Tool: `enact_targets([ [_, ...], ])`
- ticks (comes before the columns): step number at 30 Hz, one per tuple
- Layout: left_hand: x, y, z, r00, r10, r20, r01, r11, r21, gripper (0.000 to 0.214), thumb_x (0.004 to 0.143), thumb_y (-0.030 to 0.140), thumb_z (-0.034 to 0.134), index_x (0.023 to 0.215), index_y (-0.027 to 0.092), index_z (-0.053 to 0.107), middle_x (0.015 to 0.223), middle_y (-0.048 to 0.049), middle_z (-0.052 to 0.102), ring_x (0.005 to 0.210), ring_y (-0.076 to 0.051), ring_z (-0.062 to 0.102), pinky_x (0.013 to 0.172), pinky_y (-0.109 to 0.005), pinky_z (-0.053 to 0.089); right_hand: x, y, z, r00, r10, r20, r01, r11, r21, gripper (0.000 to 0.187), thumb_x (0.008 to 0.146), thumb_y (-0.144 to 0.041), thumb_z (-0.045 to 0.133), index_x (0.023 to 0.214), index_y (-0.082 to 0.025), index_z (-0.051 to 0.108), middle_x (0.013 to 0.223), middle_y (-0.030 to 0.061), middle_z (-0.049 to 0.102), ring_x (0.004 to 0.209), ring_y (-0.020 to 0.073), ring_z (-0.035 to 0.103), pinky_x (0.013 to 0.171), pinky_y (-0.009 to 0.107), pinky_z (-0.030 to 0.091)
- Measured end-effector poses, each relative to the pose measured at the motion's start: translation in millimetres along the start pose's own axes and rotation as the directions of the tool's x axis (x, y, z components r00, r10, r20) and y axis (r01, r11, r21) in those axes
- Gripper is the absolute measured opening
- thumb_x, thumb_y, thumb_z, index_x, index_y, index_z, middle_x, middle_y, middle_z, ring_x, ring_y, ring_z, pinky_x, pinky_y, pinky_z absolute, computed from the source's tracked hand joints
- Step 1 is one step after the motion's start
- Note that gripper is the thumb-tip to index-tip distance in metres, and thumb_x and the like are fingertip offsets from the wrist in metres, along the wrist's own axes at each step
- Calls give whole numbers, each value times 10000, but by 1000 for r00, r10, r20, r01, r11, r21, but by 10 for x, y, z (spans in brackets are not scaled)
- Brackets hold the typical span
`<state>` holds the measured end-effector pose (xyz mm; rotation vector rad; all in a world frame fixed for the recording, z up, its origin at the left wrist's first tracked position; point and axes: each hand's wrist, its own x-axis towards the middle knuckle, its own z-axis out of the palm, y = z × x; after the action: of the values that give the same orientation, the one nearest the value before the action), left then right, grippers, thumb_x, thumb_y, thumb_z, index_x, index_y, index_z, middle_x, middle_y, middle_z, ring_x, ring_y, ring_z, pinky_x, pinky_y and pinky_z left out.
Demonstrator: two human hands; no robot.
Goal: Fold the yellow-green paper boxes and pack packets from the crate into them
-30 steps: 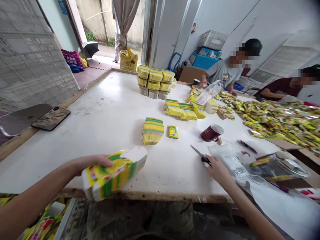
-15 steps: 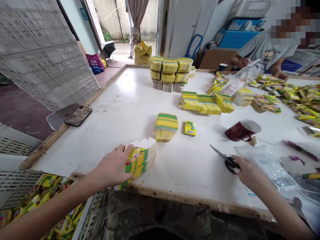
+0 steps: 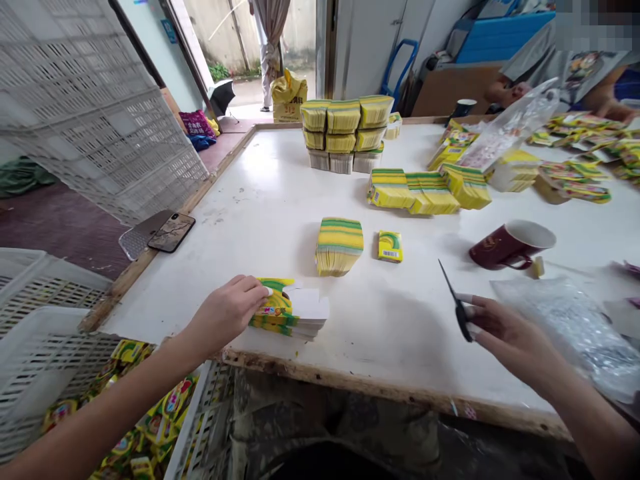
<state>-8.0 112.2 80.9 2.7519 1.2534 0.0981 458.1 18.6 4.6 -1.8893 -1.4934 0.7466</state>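
My left hand [image 3: 227,312] rests on a flat stack of yellow-green folded cartons [image 3: 290,310] lying near the front edge of the white table [image 3: 260,200]. My right hand [image 3: 505,330] holds black scissors [image 3: 456,303] lifted off the table, blades pointing away from me. A clear plastic bag [image 3: 575,320] lies just right of that hand. Ahead sit a bundled carton stack [image 3: 339,245] and one small yellow box [image 3: 389,245].
A maroon mug [image 3: 510,245] lies on its side at right. More carton bundles [image 3: 343,130] stand at the back. A phone [image 3: 171,231] lies at the left edge. White crates [image 3: 60,327] with packets sit lower left. A co-worker's hand [image 3: 505,90] works far right.
My left hand has brought the carton stack from below the edge and laid it flat on the table. My right hand has picked the scissors up off the table.
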Motion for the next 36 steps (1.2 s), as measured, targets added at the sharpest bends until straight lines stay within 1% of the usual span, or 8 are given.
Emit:
enact_targets([
  [4, 95, 169, -107, 981, -24, 190, -15, 979, 204, 242, 954, 168, 386, 911, 146, 624, 913, -99, 627, 915, -267, 587, 775, -377, 483, -230, -804, 296, 939, -67, 338, -104, 879, 465, 468, 760, -316, 662, 1194, -214, 519, 987, 116, 678, 918, 248, 664, 767, 371, 535],
  [6, 158, 270, -163, 962, -93, 258, 16, 958, 286, 234, 915, 86, 391, 905, 136, 620, 925, -116, 635, 914, -285, 607, 723, -369, 487, -340, -1121, 509, 865, -115, 489, -225, 781, 582, 418, 779, -313, 693, 1154, -214, 538, 990, 88, 666, 923, 213, 650, 809, 354, 514],
  [8, 220, 356, -209, 945, -155, 288, 50, 938, 342, 245, 883, 45, 387, 906, 129, 616, 934, -130, 645, 906, -290, 622, 674, -354, 482, -437, -1336, 762, 747, -208, 631, -370, 659, 655, 370, 756, -332, 740, 1065, -203, 582, 945, 53, 657, 854, 172, 640, 766, 308, 499],
  [11, 282, 395, -232, 939, -210, 271, 114, 936, 332, 218, 886, 90, 392, 908, 125, 606, 930, -138, 647, 907, -289, 629, 674, -346, 470, -550, -1506, 1152, 623, -303, 721, -560, 470, 682, 392, 719, -327, 783, 1039, -178, 611, 949, 56, 680, 773, 126, 632, 721, 257, 468],
  [17, 311, 227, -187, 933, -264, 244, 209, 951, 229, 199, 918, 228, 371, 921, 150, 554, 939, -100, 628, 776, -230, 642, 659, -331, 467, -613, -1627, 1562, 614, -339, 712, -641, 312, 701, 540, 554, -216, 883, 1015, -173, 604, 843, 32, 701, 671, 96, 587, 597, 196, 404],
  [21, 352, 235, -249, 922, -246, 300, 180, 956, 231, 215, 925, 206, 379, 937, 145, 585, 968, -111, 645, 820, -235, 659, 703, -328, 480, -609, -1623, 1594, 661, -290, 692, -622, 304, 721, 533, 568, -217, 876, 1015, -174, 590, 822, 13, 687, 701, 104, 589, 618, 210, 408],
  [29, 489, 510, -362, 887, -257, 384, 156, 949, 274, 286, 799, -17, 400, 847, 93, 660, 884, -207, 694, 807, -321, 693, 671, -369, 487, -616, -1603, 1677, 664, -294, 688, -652, 223, 725, 510, 619, -222, 847, 1022, -183, 537, 835, 50, 729, 684, 131, 658, 611, 219, 427],
  [36, 534, 236, -308, 908, -202, 368, 158, 976, 147, 153, 785, 145, 449, 772, 155, 601, 830, -135, 659, 791, -288, 633, 677, -359, 431, -638, -1644, 1733, 645, -337, 686, -700, 101, 707, 593, 652, -354, 857, 1123, -167, 547, 832, 47, 699, 659, 117, 638, 536, 190, 413],
])
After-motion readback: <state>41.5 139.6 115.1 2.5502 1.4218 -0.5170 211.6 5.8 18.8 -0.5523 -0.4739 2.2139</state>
